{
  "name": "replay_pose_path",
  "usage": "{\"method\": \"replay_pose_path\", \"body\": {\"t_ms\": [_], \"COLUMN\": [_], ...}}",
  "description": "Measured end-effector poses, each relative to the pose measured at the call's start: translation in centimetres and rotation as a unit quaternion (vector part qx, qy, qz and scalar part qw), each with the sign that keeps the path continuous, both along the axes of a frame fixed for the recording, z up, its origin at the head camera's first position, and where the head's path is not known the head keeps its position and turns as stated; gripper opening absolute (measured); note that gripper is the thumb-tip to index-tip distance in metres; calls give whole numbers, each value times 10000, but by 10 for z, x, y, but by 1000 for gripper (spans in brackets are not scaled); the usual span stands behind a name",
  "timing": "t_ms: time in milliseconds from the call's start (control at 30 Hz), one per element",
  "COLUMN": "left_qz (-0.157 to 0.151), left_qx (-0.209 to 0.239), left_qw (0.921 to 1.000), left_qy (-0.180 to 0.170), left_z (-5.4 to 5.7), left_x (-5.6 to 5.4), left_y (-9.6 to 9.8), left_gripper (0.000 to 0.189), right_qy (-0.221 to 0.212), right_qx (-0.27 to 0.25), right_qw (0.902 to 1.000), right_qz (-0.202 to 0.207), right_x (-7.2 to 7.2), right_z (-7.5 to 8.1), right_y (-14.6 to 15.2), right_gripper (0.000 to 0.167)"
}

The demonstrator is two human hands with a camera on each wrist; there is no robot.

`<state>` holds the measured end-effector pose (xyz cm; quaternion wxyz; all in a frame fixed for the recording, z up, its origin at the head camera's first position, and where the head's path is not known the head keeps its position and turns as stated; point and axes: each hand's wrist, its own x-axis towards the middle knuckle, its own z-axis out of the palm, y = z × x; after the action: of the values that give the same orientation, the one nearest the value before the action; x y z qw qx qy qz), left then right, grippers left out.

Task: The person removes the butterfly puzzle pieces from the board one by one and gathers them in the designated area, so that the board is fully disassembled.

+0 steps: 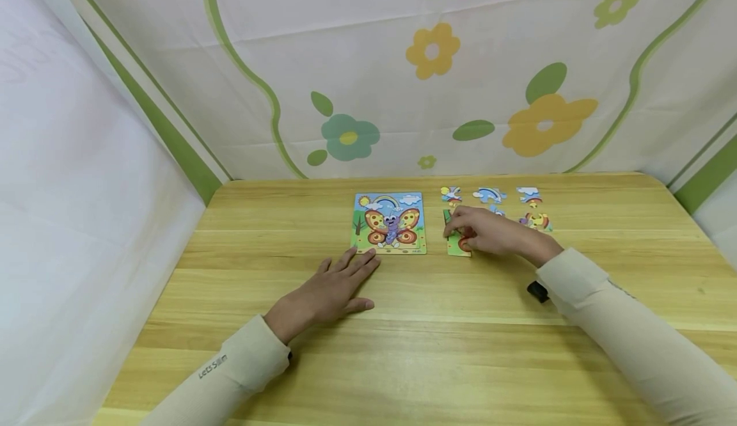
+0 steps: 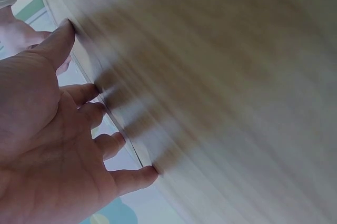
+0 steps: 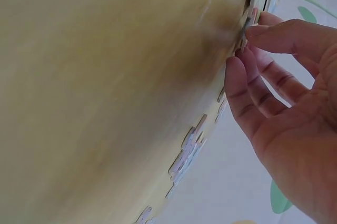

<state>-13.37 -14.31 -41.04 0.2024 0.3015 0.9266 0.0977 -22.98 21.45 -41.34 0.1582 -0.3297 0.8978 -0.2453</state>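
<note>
A square butterfly puzzle board lies flat toward the back of the table. My left hand rests on the tabletop with its fingers spread, fingertips right at the board's front edge; the left wrist view shows the same spread hand from the palm side. To the right of the board, my right hand pinches a green and red puzzle piece between thumb and fingers. In the right wrist view the held piece appears edge-on and slightly tilted at the fingertips, partly hidden by the thumb.
Loose puzzle pieces lie behind and beside the right hand: one with a sun, one with a rainbow, one with a cloud and a yellow-red one. A flower-printed curtain stands along the wooden table's back edge.
</note>
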Motion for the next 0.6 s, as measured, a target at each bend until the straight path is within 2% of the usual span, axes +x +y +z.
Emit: {"method": "replay_pose_path", "body": {"t_ms": [600], "left_qz": [-9], "left_qx": [-26], "left_qw": [10000], "left_qy": [20], "left_z": [-2], "left_x": [-1], "left_y": [0], "left_gripper": [76], "right_qy": [85], "right_qx": [-134], "right_qw": [9999], "right_qz": [44], "right_x": [0], "right_z": [-4], "right_y": [-2], "right_gripper": [35]}}
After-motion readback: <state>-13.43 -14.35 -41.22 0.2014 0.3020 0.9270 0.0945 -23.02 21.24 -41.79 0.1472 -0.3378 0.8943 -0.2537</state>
